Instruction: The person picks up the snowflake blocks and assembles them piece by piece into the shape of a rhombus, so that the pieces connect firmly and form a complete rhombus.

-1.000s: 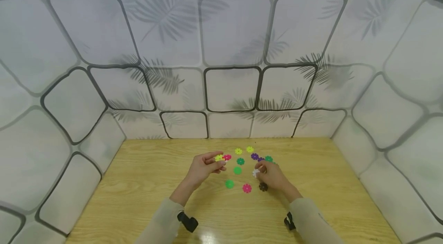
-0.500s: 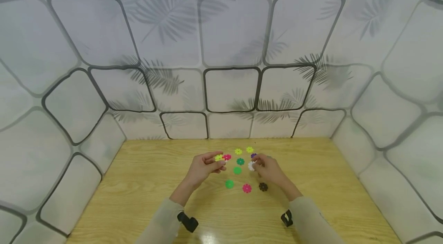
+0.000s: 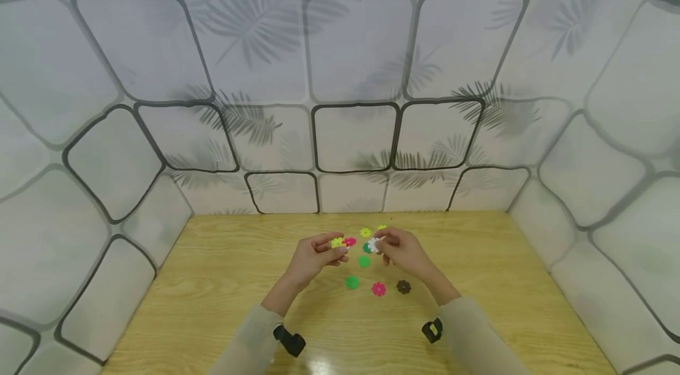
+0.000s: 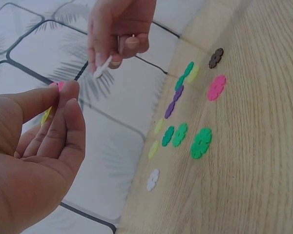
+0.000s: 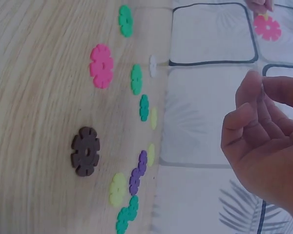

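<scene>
Lower centre: left hand (image 3: 313, 257) pinches yellow disc (image 3: 337, 243), pink disc (image 3: 350, 241) seemingly attached; right hand (image 3: 405, 251) pinches white disc (image 3: 373, 245). Likely joining step; next needs careful aligning.

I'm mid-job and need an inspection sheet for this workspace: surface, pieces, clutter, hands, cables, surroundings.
Surface: wood-grain tabletop, with a bright reflection near the bottom of the head view.
Pieces: flower-shaped discs; loose ones include a brown piece, two purple pieces and a light green piece.
Clutter: nothing seen.
Left hand: holds a yellow piece and a pink piece.
Right hand: pinches a white piece, apart from the left hand's pieces.
Cables: nothing seen.
Surroundings: pale walls with dark rounded outlines and leaf prints.
</scene>
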{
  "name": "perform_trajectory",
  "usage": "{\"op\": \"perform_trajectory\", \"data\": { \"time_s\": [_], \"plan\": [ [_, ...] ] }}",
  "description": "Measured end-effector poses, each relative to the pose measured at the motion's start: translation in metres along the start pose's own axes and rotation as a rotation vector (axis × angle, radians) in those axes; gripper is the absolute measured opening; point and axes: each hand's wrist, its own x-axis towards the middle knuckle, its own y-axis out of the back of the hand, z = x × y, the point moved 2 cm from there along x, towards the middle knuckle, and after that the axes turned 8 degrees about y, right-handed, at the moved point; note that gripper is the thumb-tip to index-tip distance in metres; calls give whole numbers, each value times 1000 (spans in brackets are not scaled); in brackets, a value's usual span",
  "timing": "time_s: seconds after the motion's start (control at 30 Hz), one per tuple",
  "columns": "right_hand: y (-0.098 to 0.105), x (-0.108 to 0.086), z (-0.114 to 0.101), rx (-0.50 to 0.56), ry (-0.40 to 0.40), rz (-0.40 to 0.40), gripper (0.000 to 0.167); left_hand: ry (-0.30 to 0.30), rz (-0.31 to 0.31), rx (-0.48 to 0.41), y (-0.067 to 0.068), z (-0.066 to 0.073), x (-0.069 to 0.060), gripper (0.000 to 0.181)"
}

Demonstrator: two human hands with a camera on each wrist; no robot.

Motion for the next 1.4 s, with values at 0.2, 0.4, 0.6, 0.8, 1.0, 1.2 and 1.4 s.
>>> {"op": "perform_trajectory", "data": {
  "time_s": [0.2,0.4,0.6,0.8,1.0,1.2,1.4],
  "plan": [
    [-2,3,-9,9,-7,14,25,5,-9,-7,-1,-1,2,47],
    [-5,5,-12,29,18,19,25,-3,-13,-4,-1,-2,2,46],
    [-8,8,-15,46,35,12,25,-7,-17,-7,0,-2,2,46],
    [-10,10,-17,37,29,2,30,-12,-17,-1,0,-2,3,45],
    [-10,10,-17,25,48,-13,33,-8,-20,-6,0,-1,2,46],
    [-11,12,-21,34,39,-20,32,-8,-26,-8,-2,2,1,47],
    [-10,12,-24,38,29,-21,30,-6,-29,-14,-4,4,0,46]
  ]
}}
